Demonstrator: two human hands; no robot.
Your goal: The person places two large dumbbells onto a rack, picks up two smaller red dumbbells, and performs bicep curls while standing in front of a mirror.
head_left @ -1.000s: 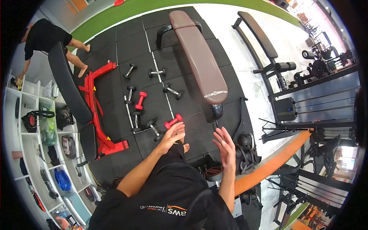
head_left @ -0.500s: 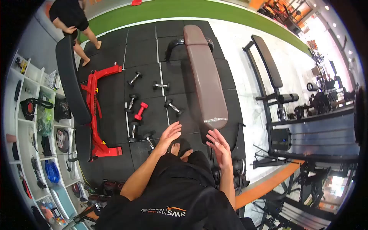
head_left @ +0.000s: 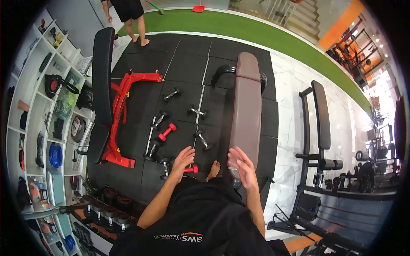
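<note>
My left hand (head_left: 183, 164) is raised in front of my body, open, with its fingers stretched and nothing in it. It overlaps a red dumbbell (head_left: 194, 169) and is near a black dumbbell (head_left: 165, 169) on the floor. Facing it, my right hand (head_left: 244, 165) is also empty and open, its fingertips over the near end of a brown padded bench (head_left: 246, 113) in this view. Beyond the hands, another red dumbbell (head_left: 167, 132) lies among several black dumbbells with silver handles, such as one black dumbbell (head_left: 202, 140).
Left stands a red-framed bench (head_left: 121, 111) with black pads, beside white shelves (head_left: 38, 111). A dumbbell rack (head_left: 81, 213) is at lower left. A person (head_left: 134, 19) stands near the green turf (head_left: 179, 23). A black bench (head_left: 321, 115) is on the right.
My view has shifted, so the benches and dumbbells appear farther right and mostly lower. A red dumbbell by my left hand and the dumbbell rack now show. The other person has moved toward the turf.
</note>
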